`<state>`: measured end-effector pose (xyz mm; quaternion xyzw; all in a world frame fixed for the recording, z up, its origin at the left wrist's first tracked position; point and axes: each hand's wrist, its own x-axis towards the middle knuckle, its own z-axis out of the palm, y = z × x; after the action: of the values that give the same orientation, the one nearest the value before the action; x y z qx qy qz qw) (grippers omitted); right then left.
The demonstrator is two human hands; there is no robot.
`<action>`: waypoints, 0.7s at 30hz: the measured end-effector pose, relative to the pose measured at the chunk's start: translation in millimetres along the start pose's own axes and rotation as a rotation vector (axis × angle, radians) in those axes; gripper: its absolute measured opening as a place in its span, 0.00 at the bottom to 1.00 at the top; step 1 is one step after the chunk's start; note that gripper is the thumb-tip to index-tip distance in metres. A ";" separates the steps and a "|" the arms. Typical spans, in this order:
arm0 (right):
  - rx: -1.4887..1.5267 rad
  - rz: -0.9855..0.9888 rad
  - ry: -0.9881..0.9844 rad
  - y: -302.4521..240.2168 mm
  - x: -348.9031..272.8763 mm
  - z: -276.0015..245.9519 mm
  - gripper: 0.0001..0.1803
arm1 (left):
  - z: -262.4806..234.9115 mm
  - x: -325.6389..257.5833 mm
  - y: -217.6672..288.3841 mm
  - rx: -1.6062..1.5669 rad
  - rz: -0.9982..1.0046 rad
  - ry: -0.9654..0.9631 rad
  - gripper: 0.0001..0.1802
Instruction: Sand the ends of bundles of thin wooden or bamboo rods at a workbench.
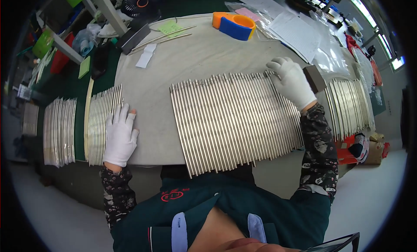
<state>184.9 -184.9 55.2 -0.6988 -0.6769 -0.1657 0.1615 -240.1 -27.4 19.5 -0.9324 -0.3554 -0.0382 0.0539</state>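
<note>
A wide row of thin silvery metal rods (234, 121) lies side by side on the grey cloth in front of me, their near ends reaching past the table edge. My right hand (291, 80), in a white glove, is at the far ends of the row, right of its middle; its fingers are pinched on the end of a metal rod. At the left, my left hand (120, 137) lies with fingers stretched out and apart over the right side of a smaller group of rods (99, 126). Its glove leaves some fingertips bare.
Bundled rods lie at the far left (60, 132) and far right (349, 106). A dark block (314, 79) stands beside my right hand. Farther back are an orange and blue tape dispenser (234, 26), papers (295, 32), loose rods (167, 40) and a small fan (142, 4).
</note>
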 end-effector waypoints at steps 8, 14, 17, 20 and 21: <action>0.110 -0.026 -0.180 -23.2 -46.3 -4.0 0.20 | -20.6 -12.9 96.7 -0.503 0.452 -0.155 0.46; -0.132 0.052 -0.204 -28.3 -73.9 -22.7 0.29 | 3.5 -12.9 108.8 -0.543 0.553 -0.168 0.50; 0.119 -0.068 -0.285 -98.3 -70.4 -36.3 0.38 | -10.1 -9.5 98.3 -0.556 0.542 -0.164 0.47; 0.407 -0.236 -0.366 -151.1 -82.9 -25.1 0.39 | -39.9 26.0 76.8 -0.469 0.492 -0.092 0.39; 0.394 -0.255 -0.418 -162.9 -78.8 -25.5 0.37 | -43.3 46.8 67.6 -0.365 0.442 -0.036 0.34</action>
<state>19.5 -261.6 42.7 -0.5824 -0.7968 0.0969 0.1288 -161.7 -52.2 62.6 -0.9821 -0.1316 -0.0723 -0.1140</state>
